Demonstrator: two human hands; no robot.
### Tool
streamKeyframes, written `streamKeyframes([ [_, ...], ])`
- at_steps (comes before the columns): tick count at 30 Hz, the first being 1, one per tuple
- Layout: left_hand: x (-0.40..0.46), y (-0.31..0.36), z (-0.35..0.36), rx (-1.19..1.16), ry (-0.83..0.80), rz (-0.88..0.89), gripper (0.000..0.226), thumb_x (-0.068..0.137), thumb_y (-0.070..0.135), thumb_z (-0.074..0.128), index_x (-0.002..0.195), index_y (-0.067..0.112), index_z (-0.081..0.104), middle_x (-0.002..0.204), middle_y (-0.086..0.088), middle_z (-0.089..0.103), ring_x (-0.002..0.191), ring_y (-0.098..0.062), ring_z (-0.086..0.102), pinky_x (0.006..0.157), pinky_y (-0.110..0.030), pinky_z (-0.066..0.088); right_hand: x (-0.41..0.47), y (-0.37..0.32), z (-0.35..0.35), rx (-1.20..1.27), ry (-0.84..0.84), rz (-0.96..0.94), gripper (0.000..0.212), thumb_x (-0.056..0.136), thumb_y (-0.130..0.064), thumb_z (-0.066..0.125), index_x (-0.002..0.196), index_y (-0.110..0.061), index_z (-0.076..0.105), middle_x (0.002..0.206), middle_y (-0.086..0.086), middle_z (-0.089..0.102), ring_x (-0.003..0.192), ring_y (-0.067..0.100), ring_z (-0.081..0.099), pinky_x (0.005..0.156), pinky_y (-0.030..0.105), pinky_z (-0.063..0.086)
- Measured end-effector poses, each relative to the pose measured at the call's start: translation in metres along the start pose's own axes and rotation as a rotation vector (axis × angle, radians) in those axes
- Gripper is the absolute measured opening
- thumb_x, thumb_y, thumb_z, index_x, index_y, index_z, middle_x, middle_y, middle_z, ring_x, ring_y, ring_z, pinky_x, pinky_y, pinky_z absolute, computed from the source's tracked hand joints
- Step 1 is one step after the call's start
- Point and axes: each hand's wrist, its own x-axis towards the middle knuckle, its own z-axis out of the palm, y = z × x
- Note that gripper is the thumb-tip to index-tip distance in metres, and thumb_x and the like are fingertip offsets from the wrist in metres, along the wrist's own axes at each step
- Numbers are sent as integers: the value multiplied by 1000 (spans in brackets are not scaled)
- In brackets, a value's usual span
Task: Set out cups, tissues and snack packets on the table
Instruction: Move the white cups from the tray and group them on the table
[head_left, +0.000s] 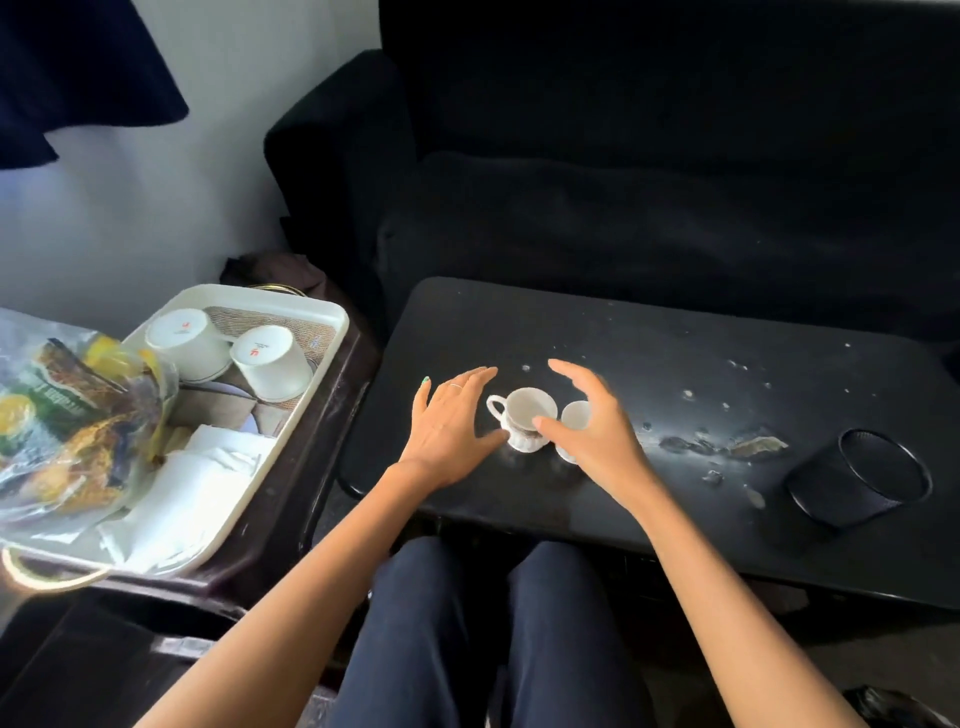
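Observation:
Two small white teacups stand upright on the black table (649, 493). The left cup (524, 415) has its handle pointing left; the right cup (574, 423) is partly hidden behind my right hand. My left hand (449, 423) hovers just left of the left cup, fingers spread and relaxed, holding nothing. My right hand (592, 421) arches over the right cup with straight, spread fingers and its thumb near the left cup. On the side stand at left, a cream tray (291, 415) holds two upturned white cups (189, 343), white tissues (197, 483) and snack packets (67, 426) in clear plastic.
A black mesh holder (857, 483) lies on its side at the table's right. The tabletop has chipped, flaking patches (727, 444) right of the cups. A dark sofa (649, 182) stands behind the table. My knees (493, 623) are at the table's near edge.

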Motion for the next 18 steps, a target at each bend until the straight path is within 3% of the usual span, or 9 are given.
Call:
streamKeyframes([
  [4,-18,-21,-37,-131,110,-42,69,86,33,67,145,19,35,148,-1,41,136,-18,38,117,-41,20,2,-38,31,4,-113,-96,55,81,-18,70,130,-31,49,129,-20,45,116,-7,38,89,2,29],
  [8,-32,-47,-81,-312,229,-150,64,86,26,68,142,16,39,144,-3,44,134,-18,40,113,-36,31,8,-73,68,-16,-200,-194,50,83,-21,68,129,-33,50,125,-24,45,116,-10,38,91,7,29],
  [13,-46,-81,-118,-382,364,-309,61,88,26,65,142,14,39,145,-5,43,134,-20,38,107,-31,30,21,-107,114,-43,-283,-253,47,84,-22,65,128,-29,51,123,-21,47,113,-8,39,86,3,26],
  [18,-56,-104,-122,-487,386,-480,70,87,26,66,145,8,30,151,-11,32,139,-24,31,111,-33,27,41,-124,154,-63,-357,-216,48,84,-19,66,129,-23,50,132,-6,48,116,3,42,91,19,32],
])
